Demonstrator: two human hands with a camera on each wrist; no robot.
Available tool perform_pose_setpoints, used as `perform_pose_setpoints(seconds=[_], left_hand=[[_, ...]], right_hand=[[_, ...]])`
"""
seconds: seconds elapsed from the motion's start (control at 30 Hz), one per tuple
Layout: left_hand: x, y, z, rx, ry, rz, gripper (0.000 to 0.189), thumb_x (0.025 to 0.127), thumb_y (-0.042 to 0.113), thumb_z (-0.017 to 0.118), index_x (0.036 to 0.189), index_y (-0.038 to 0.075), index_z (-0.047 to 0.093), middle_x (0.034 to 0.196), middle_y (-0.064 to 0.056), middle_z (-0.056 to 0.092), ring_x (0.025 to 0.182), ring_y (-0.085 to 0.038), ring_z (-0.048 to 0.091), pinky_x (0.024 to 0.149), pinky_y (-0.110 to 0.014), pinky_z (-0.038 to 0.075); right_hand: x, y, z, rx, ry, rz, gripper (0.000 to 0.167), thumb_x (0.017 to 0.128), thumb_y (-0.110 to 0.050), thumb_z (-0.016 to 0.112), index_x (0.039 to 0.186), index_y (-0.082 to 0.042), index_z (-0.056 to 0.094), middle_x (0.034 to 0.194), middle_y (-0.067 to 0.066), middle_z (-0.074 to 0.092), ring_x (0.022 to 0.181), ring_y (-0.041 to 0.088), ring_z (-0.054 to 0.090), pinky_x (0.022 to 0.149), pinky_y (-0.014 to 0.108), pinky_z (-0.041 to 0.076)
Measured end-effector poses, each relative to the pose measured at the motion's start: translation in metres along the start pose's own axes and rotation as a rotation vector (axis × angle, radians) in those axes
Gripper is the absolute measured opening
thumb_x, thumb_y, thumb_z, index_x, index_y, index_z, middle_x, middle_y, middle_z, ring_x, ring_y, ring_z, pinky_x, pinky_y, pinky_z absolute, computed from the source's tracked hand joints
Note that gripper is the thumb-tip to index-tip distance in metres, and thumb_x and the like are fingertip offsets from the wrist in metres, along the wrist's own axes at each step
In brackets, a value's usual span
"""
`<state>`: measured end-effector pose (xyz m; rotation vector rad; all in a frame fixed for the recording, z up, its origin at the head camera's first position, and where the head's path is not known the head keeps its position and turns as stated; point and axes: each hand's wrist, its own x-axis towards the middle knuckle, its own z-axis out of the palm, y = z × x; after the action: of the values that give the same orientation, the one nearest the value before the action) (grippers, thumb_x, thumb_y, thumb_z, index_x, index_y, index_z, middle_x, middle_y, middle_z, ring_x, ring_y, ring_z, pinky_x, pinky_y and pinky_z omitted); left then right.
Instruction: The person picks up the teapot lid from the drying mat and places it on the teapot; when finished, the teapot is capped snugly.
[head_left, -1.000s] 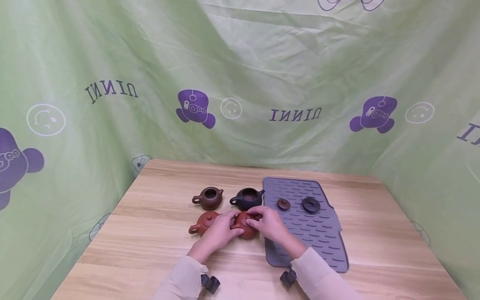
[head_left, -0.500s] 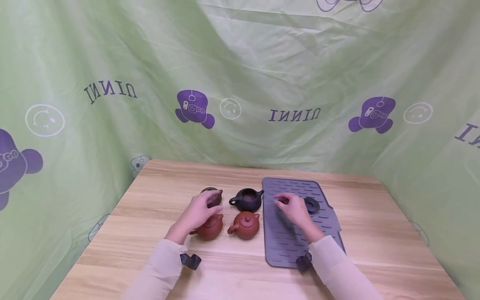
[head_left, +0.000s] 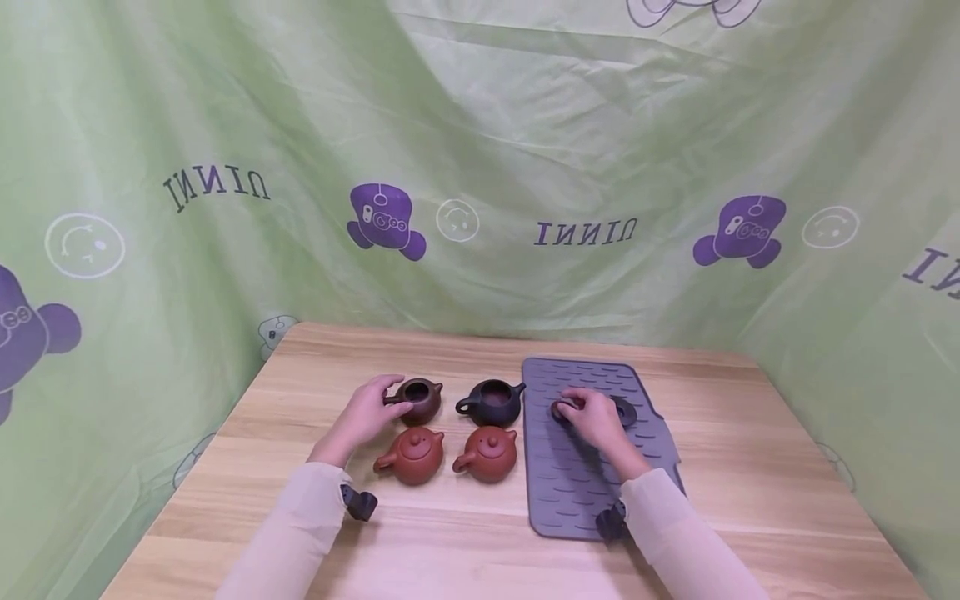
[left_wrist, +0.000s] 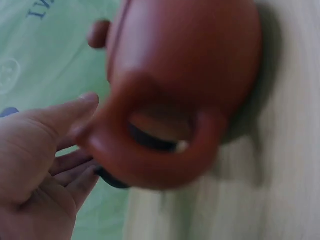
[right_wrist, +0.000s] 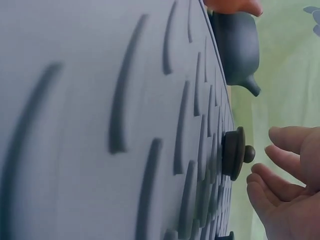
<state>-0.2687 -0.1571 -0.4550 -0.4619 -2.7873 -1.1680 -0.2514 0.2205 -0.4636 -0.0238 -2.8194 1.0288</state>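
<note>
Fingers (right_wrist: 292, 139) spread — left hand (head_left: 366, 412) by four teapots (head_left: 429, 409), right hand (head_left: 597, 419) by two loose lids (right_wrist: 232, 154).

The brown lid (right_wrist: 234, 155) and both red teapots (head_left: 422, 472) (head_left: 489, 470) look like smooth, matt clay; the ridged mat (head_left: 555, 500) seems rubbery, the table (head_left: 450, 546) has wood grain, and the green curtain (head_left: 480, 100) is creased cloth.

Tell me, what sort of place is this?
Possibly a makeshift filming booth: a printed green curtain hangs behind and beside a wooden table, four teapots stand on it, and two black devices, likely cameras, are worn at the wrists.
</note>
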Motion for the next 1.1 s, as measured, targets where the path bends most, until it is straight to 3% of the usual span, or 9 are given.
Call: perform_pose_setpoints(seconds=[0.3, 0.47, 0.77, 1.1], left_hand=[[0.008, -0.021, 0.006, -0.014, -0.056, 0.032, 0.060, 0.085, 0.019, 0.077, 0.133, -0.008, 0.053, 0.131, -0.028, 0.053, 0.123, -0.045, 0.047, 0.105, -0.057, 0.034], [0.011, -0.029, 0.011, -0.072, -0.049, 0.025, 0.056, 0.082, 0.015, 0.079, 0.129, -0.004, 0.058, 0.127, -0.024, 0.058, 0.119, -0.042, 0.052, 0.104, -0.054, 0.037], [0.013, -0.029, 0.013, -0.133, -0.022, 0.005, 0.053, 0.081, 0.014, 0.080, 0.127, -0.004, 0.060, 0.126, -0.023, 0.059, 0.119, -0.040, 0.053, 0.103, -0.052, 0.039], [0.012, -0.028, 0.013, -0.184, -0.023, -0.058, 0.054, 0.079, 0.014, 0.082, 0.127, -0.002, 0.061, 0.124, -0.022, 0.060, 0.116, -0.039, 0.055, 0.100, -0.051, 0.043]], right_hand=[[0.003, 0.005, 0.004, -0.034, -0.034, 0.014, 0.023, 0.087, -0.014, 0.073, 0.106, -0.001, 0.071, 0.099, 0.014, 0.069, 0.093, 0.029, 0.063, 0.082, 0.046, 0.050], [0.004, 0.006, 0.006, -0.042, -0.043, 0.035, 0.022, 0.087, -0.013, 0.073, 0.104, 0.000, 0.071, 0.098, 0.014, 0.069, 0.093, 0.030, 0.063, 0.083, 0.046, 0.050], [0.009, 0.008, 0.006, -0.053, -0.003, 0.033, 0.015, 0.086, -0.012, 0.073, 0.096, -0.001, 0.072, 0.095, 0.012, 0.070, 0.095, 0.032, 0.063, 0.086, 0.046, 0.048], [0.013, -0.014, 0.001, -0.004, 0.018, 0.038, 0.016, 0.087, -0.015, 0.073, 0.098, -0.003, 0.073, 0.094, 0.010, 0.071, 0.091, 0.028, 0.064, 0.082, 0.045, 0.049]])
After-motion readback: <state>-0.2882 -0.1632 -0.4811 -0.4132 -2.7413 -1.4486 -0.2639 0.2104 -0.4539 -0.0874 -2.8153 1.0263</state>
